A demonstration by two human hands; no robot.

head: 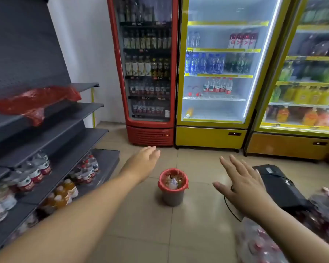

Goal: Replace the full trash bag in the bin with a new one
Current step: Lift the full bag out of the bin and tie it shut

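Observation:
A small grey bin (172,196) stands on the tiled floor in the middle of the view. A red trash bag (162,182) lines it, folded over the rim, with rubbish inside. A second red bag (34,100) lies loose on a dark shelf at the left. My left hand (143,163) is stretched out above and left of the bin, fingers apart, holding nothing. My right hand (241,182) hovers to the right of the bin, fingers spread and empty. Neither hand touches the bin.
Dark shelving (68,133) with bottled drinks runs along the left. A red cooler (147,73) and two yellow coolers (217,73) line the back wall. A black device (281,185) with a cable sits on the floor at right, beside wrapped bottle packs (264,242).

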